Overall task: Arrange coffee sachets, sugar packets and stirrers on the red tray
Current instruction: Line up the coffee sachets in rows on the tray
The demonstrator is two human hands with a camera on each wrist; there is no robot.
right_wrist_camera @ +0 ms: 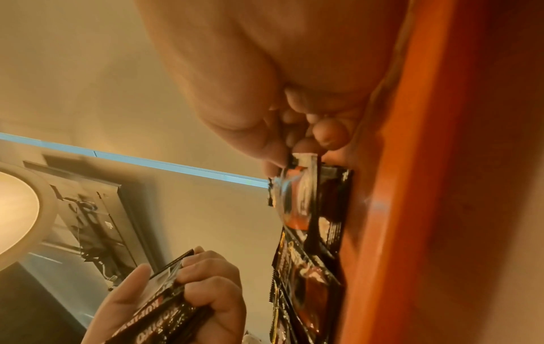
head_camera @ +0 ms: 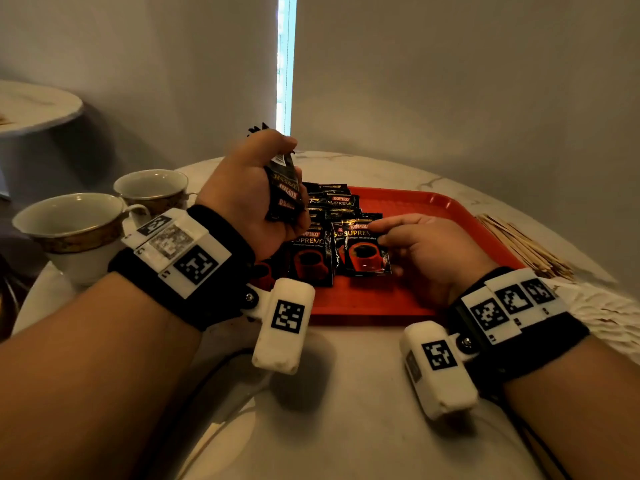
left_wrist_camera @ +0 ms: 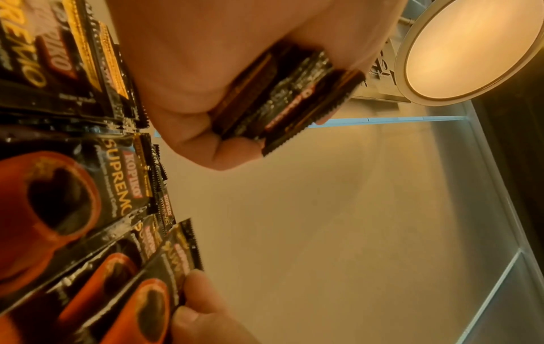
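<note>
A red tray [head_camera: 415, 216] lies on the marble table and carries several black Kopiko coffee sachets [head_camera: 337, 202] in overlapping rows on its left half. My left hand [head_camera: 249, 199] is raised above the tray's left edge and grips a small stack of sachets [head_camera: 284, 192]; the same stack [left_wrist_camera: 282, 97] shows in the left wrist view. My right hand [head_camera: 422, 247] pinches the right edge of a front-row sachet [head_camera: 363, 251] lying on the tray, seen edge-on [right_wrist_camera: 297, 197] in the right wrist view. Wooden stirrers [head_camera: 523, 244] lie on the table right of the tray.
Two white cups with gold bands [head_camera: 72, 230] [head_camera: 154, 188] stand left of the tray. The tray's right half [head_camera: 460, 244] is bare red surface. A second round table [head_camera: 34, 105] stands at the far left, and a wall is close behind.
</note>
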